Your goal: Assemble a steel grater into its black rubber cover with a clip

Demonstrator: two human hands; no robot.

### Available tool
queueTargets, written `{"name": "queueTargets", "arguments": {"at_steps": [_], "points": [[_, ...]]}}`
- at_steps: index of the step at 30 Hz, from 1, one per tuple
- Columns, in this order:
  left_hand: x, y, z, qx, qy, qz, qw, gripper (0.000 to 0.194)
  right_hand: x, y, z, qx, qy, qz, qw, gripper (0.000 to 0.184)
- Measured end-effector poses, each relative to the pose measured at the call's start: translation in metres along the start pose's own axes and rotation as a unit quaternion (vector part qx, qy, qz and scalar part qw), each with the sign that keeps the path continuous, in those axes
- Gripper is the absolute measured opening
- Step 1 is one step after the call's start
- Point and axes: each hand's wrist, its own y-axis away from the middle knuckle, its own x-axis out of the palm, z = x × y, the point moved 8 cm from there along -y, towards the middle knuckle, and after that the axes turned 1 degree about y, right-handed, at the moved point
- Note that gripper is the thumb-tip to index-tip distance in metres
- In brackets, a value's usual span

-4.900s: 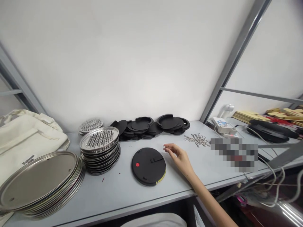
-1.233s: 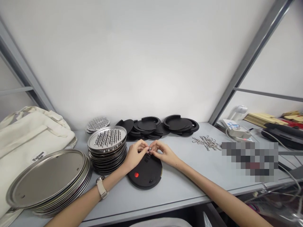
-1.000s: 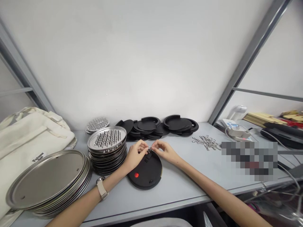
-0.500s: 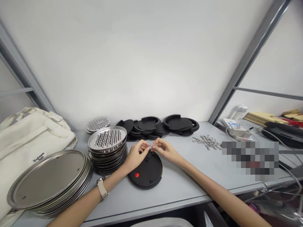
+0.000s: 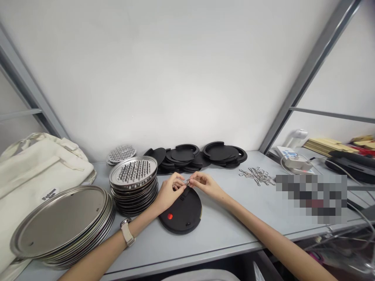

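Note:
A black round disc [image 5: 181,212] with a red dot lies flat on the grey table [image 5: 222,230]. Both my hands meet over its far edge. My left hand [image 5: 168,192], a watch on its wrist, and my right hand [image 5: 203,184] pinch a small metal wire clip [image 5: 186,182] between their fingertips, just above the disc's small tab. Fingers of both hands are closed on the clip.
A stack of perforated metal discs [image 5: 133,183] stands left of my hands, and wide steel trays [image 5: 61,224] lie further left beside a cream bag [image 5: 35,171]. Black discs [image 5: 196,156] are piled at the back. Loose wire clips [image 5: 257,175] and cables lie to the right.
Earlier only my right hand was in view, holding a clip beside the disc. Now both hands hold the clip over the disc's far edge; in the last second they have barely shifted.

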Motion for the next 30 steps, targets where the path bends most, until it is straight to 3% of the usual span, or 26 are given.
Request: {"name": "queueTargets", "arguments": {"at_steps": [5,9,17,25,30], "points": [[-0.002,-0.001,-0.002,0.019,-0.017,-0.014,1.000,0.006,-0.003,0.001,-0.003,0.009,0.018,-0.007,1.000,0.031],[-0.005,-0.001,-0.002,0.017,-0.018,-0.026,0.999,0.013,-0.002,0.002,-0.004,0.000,-0.003,0.000,1.000,0.040],[0.000,0.002,-0.009,0.047,-0.029,-0.010,0.998,0.016,0.002,0.004,0.004,-0.058,0.169,0.007,0.984,0.022],[-0.002,0.001,-0.008,0.040,0.040,-0.007,0.998,0.006,0.001,0.002,-0.003,-0.043,0.119,0.011,0.992,0.024],[-0.004,0.003,-0.012,0.067,-0.040,-0.021,0.997,0.024,-0.006,0.003,0.008,-0.075,0.120,-0.023,0.990,0.021]]}}
